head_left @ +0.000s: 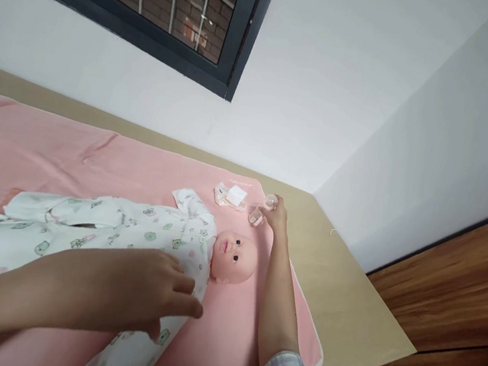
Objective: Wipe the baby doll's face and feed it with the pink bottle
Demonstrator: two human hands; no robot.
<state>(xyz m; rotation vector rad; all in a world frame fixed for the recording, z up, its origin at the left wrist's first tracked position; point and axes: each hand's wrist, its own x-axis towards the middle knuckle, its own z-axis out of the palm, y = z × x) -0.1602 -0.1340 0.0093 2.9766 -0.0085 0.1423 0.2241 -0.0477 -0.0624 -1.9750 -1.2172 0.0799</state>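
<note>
A baby doll [235, 257] in a white printed sleepsuit [141, 233] lies on its back on a pink mat [228, 322], its head toward the right. Over the doll's chest hovers my left hand [147, 292], fingers loosely bent and apart, with nothing in it. Beyond the doll's head, my right hand [276, 215] is closed on a small clear rounded plastic piece [270, 201]; its exact kind is unclear. Another small clear plastic piece [256, 216] is just beside those fingers. A clear packet with a white square [236, 195] lies on the mat to their left.
The mat covers most of a tan tabletop [328, 292], whose corner reaches out to the right. White walls [307, 96] meet behind it, below a dark-framed window [225, 75]. Wood-grain panels [447, 288] stand at the right.
</note>
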